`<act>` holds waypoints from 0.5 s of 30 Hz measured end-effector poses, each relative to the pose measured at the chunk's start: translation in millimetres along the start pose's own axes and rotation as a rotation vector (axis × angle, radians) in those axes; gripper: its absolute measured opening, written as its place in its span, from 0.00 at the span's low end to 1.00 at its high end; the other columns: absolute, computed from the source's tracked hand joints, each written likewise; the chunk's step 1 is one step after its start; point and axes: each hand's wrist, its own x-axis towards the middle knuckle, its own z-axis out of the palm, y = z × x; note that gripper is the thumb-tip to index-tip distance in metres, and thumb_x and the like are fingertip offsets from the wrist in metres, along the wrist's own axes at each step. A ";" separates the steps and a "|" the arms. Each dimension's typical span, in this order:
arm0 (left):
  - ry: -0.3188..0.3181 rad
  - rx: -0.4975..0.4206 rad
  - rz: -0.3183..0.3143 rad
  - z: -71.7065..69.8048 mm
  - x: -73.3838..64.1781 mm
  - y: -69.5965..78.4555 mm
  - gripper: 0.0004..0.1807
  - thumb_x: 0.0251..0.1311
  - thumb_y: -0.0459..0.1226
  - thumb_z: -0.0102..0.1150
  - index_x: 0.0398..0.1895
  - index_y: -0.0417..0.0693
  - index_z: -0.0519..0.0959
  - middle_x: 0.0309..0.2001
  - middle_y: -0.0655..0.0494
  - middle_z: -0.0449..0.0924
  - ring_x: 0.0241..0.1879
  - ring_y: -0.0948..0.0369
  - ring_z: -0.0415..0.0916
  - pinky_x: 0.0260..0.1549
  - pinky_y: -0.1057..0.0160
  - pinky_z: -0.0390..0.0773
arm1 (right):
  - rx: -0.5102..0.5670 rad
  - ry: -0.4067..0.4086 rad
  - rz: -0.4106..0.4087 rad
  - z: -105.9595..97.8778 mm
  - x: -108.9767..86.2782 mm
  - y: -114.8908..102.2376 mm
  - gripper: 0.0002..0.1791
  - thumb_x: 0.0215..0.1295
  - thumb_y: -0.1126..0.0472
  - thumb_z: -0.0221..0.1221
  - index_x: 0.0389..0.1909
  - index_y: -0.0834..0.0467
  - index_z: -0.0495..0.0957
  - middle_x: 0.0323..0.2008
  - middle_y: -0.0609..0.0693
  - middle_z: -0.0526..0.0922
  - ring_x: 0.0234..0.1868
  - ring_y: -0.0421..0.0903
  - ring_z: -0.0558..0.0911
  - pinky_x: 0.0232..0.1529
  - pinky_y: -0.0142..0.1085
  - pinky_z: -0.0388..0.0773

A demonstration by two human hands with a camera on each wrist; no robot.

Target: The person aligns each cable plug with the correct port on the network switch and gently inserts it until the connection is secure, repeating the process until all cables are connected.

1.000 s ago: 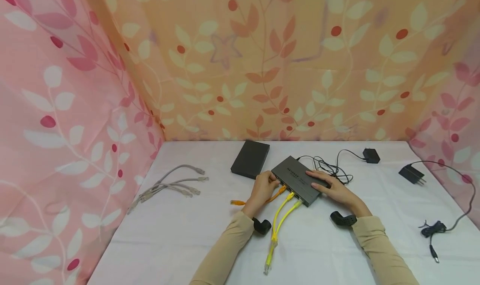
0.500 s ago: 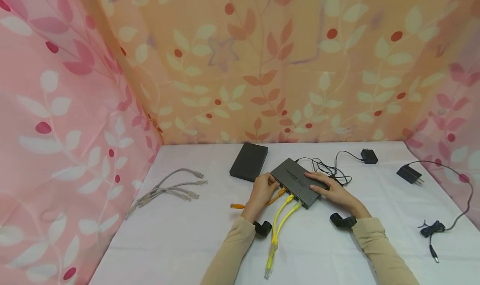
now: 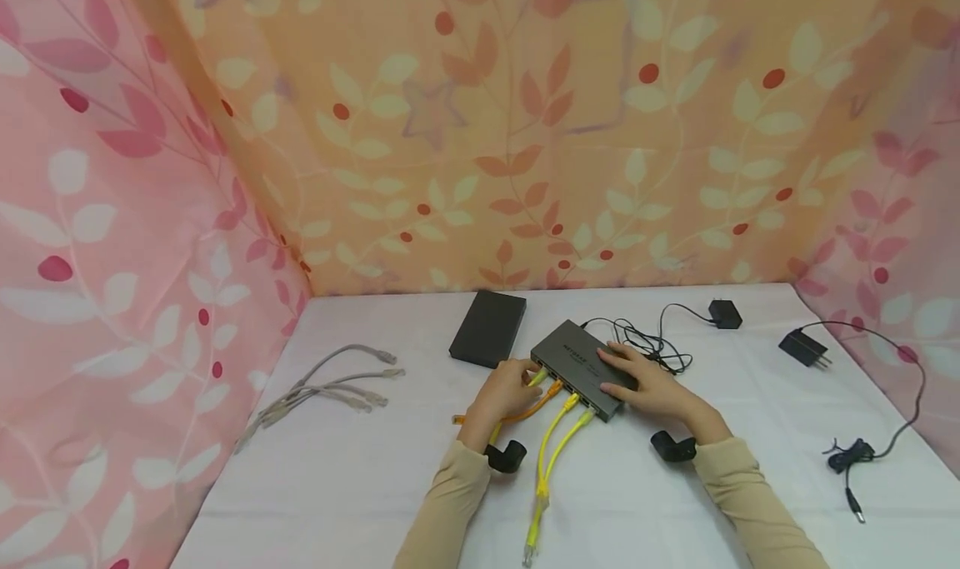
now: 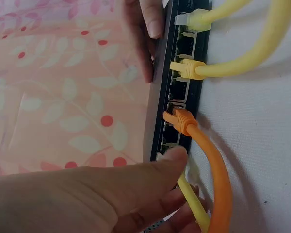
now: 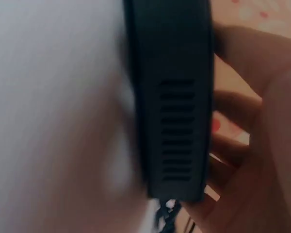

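Note:
A grey Netgear network switch [image 3: 581,361] lies at an angle on the white cloth, ports toward me. At its left-end port my left hand [image 3: 502,394] pinches a yellow network cable [image 3: 537,377] near its plug; the cable runs back under the palm. In the left wrist view, the thumb [image 4: 174,156] covers that port. Beside it, an orange cable [image 4: 183,121] is plugged in, then yellow cables [image 4: 189,69] further along. My right hand [image 3: 652,386] rests on the switch's top at the right end, fingers spread. The right wrist view shows the vented side [image 5: 177,131].
A black box [image 3: 487,329] lies behind and left of the switch. Several grey cables [image 3: 322,386] are at left. Black adapters [image 3: 725,313] with cords lie at right, one cord connected to the switch's back. Patterned curtains [image 3: 435,177] surround the table.
The left fingers have drawn slightly back from the switch's left end, and the yellow plug there now shows. The right hand keeps its place on the switch. The whole head view has shifted slightly.

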 end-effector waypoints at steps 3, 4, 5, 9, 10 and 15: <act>-0.002 0.064 0.008 -0.9 -2.6 1.1 0.18 0.55 0.33 0.62 0.51 0.46 0.78 0.38 0.52 0.80 0.36 0.60 0.75 0.33 0.63 0.74 | -0.118 -0.012 0.003 3.5 0.5 -12.8 0.47 0.53 0.34 0.58 0.68 0.56 0.59 0.69 0.63 0.53 0.67 0.66 0.56 0.57 0.62 0.59; 0.001 0.080 0.006 -0.8 -3.1 1.4 0.18 0.56 0.32 0.61 0.51 0.46 0.78 0.38 0.53 0.80 0.36 0.60 0.75 0.33 0.64 0.74 | -0.146 -0.016 0.000 4.6 0.3 -16.2 0.49 0.51 0.32 0.59 0.68 0.57 0.59 0.69 0.65 0.53 0.67 0.66 0.56 0.57 0.63 0.59; 0.004 0.096 0.009 -0.6 -3.5 1.7 0.18 0.56 0.31 0.61 0.51 0.46 0.79 0.38 0.53 0.80 0.36 0.59 0.75 0.33 0.64 0.74 | -0.171 -0.018 -0.002 5.9 0.0 -19.0 0.51 0.49 0.31 0.59 0.68 0.56 0.58 0.69 0.66 0.52 0.66 0.67 0.56 0.57 0.63 0.59; 0.017 0.128 0.017 2.0 -2.4 1.8 0.16 0.58 0.32 0.59 0.51 0.47 0.79 0.38 0.54 0.81 0.37 0.59 0.76 0.33 0.65 0.74 | -0.229 -0.012 -0.008 9.0 -0.9 -25.1 0.53 0.47 0.29 0.60 0.68 0.56 0.58 0.68 0.69 0.52 0.65 0.69 0.57 0.56 0.64 0.59; 0.020 0.130 0.019 2.8 -1.6 1.8 0.16 0.59 0.32 0.58 0.51 0.47 0.79 0.38 0.54 0.81 0.37 0.59 0.76 0.33 0.65 0.74 | -0.233 -0.009 -0.003 9.2 -1.0 -25.6 0.52 0.48 0.30 0.60 0.68 0.56 0.59 0.68 0.69 0.52 0.65 0.69 0.57 0.56 0.64 0.59; 0.030 0.139 0.011 4.6 1.0 3.2 0.15 0.61 0.33 0.56 0.51 0.46 0.79 0.38 0.54 0.82 0.36 0.60 0.77 0.32 0.65 0.75 | -0.252 -0.015 0.013 8.5 0.4 -25.7 0.48 0.52 0.32 0.58 0.69 0.56 0.58 0.68 0.69 0.51 0.65 0.69 0.57 0.56 0.64 0.59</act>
